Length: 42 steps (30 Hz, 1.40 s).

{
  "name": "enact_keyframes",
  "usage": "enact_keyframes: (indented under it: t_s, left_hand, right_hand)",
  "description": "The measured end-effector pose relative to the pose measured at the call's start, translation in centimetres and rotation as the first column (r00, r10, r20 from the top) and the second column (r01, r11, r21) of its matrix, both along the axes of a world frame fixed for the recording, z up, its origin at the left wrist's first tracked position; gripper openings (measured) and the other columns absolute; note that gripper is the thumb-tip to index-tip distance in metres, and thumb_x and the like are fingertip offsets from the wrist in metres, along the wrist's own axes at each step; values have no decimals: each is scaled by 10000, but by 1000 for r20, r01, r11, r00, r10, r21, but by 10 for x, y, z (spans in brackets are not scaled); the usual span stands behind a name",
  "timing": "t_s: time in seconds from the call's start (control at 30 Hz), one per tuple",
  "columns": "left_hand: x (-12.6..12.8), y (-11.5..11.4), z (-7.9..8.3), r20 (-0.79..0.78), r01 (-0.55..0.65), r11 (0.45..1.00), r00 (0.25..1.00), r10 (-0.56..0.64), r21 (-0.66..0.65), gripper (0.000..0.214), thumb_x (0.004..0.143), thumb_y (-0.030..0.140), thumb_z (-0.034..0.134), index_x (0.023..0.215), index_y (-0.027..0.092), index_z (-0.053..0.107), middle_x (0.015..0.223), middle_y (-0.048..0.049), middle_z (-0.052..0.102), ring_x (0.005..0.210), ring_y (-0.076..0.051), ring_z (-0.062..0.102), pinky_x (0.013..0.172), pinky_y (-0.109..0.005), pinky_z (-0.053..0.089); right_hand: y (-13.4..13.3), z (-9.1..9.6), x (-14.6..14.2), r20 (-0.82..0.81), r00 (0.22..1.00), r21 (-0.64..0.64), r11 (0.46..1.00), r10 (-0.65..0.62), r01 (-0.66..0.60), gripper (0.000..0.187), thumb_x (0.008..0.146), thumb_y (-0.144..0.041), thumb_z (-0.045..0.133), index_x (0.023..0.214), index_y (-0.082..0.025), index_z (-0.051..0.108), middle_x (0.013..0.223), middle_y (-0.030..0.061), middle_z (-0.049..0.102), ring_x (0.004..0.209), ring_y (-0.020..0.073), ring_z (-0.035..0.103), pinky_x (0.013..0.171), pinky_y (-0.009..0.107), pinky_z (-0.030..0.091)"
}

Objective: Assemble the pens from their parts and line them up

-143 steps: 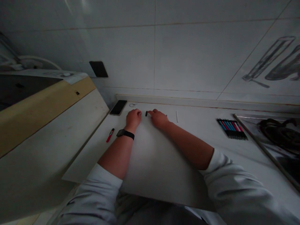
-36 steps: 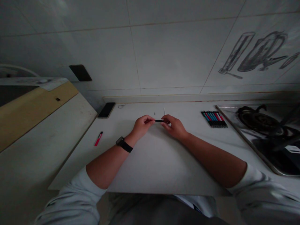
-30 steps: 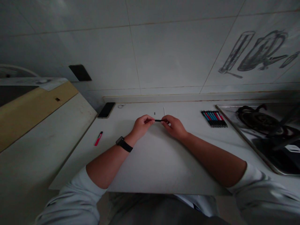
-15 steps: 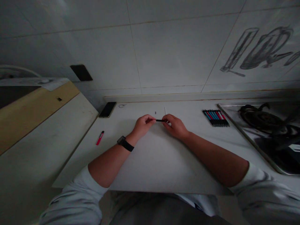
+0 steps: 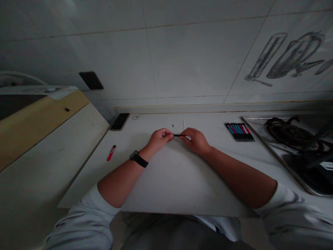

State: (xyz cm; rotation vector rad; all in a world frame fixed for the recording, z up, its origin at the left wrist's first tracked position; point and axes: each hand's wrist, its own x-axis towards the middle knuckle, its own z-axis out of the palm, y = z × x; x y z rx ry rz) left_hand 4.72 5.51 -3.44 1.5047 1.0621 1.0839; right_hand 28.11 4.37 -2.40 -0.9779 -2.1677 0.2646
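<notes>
Between my two hands a slim black pen part [image 5: 177,135] is held level, just above the white countertop. My left hand [image 5: 160,138] pinches its left end with thumb and fingers, and my right hand [image 5: 194,139] grips the right end. The fingers cover both ends, so only the short middle shows. Just beyond my hands lie a tiny dark piece [image 5: 173,125] and a thin white stick [image 5: 183,124], which looks like a pen refill. A short red piece with a black end [image 5: 111,153] rests off to the left.
Several pens [image 5: 239,132] lie side by side at the right, beside a gas stove [image 5: 288,139]. A phone [image 5: 120,122] and a thin ring [image 5: 135,117] lie at the back left. A tiled wall [image 5: 187,62] closes the back; a white cabinet panel [image 5: 52,149] stands left.
Both hands keep hold of the black pen part, which appears slightly lower in the view. Nothing else has visibly moved.
</notes>
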Motion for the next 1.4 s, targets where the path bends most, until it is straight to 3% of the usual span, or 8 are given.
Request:
enact_keyframes:
  t_s: [0.27, 0.5, 0.63, 0.8, 0.93, 1.03, 1.2, 1.4]
  left_hand:
    - [-2, -3, -2, -183, 16, 976, 983, 25, 217, 115, 885, 305, 717, 906, 191, 716, 869, -41, 749, 802, -175, 693, 773, -317, 553]
    - [-2, -10, 3, -460, 153, 907, 886, 49, 392, 135, 918, 240, 717, 1049, 232, 750, 993, -32, 771, 919, -183, 715, 873, -327, 551]
    - [-5, -1, 2, -459, 66, 879, 869, 182, 473, 111, 951, 228, 668, 1008, 208, 761, 1013, -57, 733, 937, -184, 679, 861, -318, 547]
    - [-13, 15, -7, -408, -86, 887, 865, 293, 454, 119, 941, 194, 665, 1021, 194, 753, 988, -53, 717, 938, -189, 663, 857, -315, 541]
    - [-17, 23, -15, -349, -177, 898, 877, 330, 403, 119, 944, 200, 652, 1022, 186, 742, 1001, -54, 727, 921, -181, 674, 868, -312, 546]
    - [-19, 26, -20, -329, -201, 909, 885, 328, 366, 133, 950, 234, 645, 1040, 193, 735, 1017, -56, 733, 926, -180, 687, 889, -321, 552]
    - [-20, 28, -22, -314, -222, 919, 891, 326, 325, 152, 946, 263, 652, 1058, 196, 731, 1023, -59, 738, 912, -181, 689, 877, -329, 557]
    - [-19, 25, -17, -319, -196, 912, 893, 317, 359, 124, 943, 225, 654, 1038, 194, 728, 1020, -52, 734, 917, -178, 682, 880, -327, 550]
  right_hand:
    - [4, -4, 1, 27, 999, -8, 1000, -18, 18, 261, 1042, -380, 535, 1029, -219, 740, 942, 90, 727, 856, 223, 654, 802, 346, 495]
    - [4, -3, -4, 130, 991, 66, 998, 8, -17, 226, 1038, -330, 550, 1100, -211, 732, 1012, 96, 734, 941, 228, 659, 864, 344, 500]
    - [17, 5, -7, 161, 986, 92, 995, -38, 24, 263, 1013, -366, 597, 1174, -196, 717, 1090, 111, 741, 991, 244, 662, 921, 365, 494]
    - [50, 13, -15, 393, 904, 35, 986, -165, 165, 277, 990, -255, 581, 1210, -199, 739, 1192, 116, 732, 1069, 266, 641, 974, 391, 452]
    - [72, 9, -31, 513, 834, 23, 974, -206, 226, 375, 972, -176, 548, 1291, -263, 725, 1268, 93, 715, 1138, 274, 613, 979, 405, 417]
    - [84, 6, -44, 548, 812, 32, 975, -202, 221, 363, 996, -183, 509, 1251, -291, 744, 1248, 90, 722, 1141, 274, 606, 975, 413, 391]
    - [96, 7, -52, 603, 777, 12, 976, -180, 217, 249, 1000, -234, 532, 1070, -237, 771, 1142, 110, 741, 1067, 272, 624, 931, 404, 379]
    - [88, 4, -47, 598, 784, 61, 985, -165, 160, 222, 1015, -228, 507, 1069, -194, 719, 1136, 133, 724, 1060, 276, 623, 931, 395, 390]
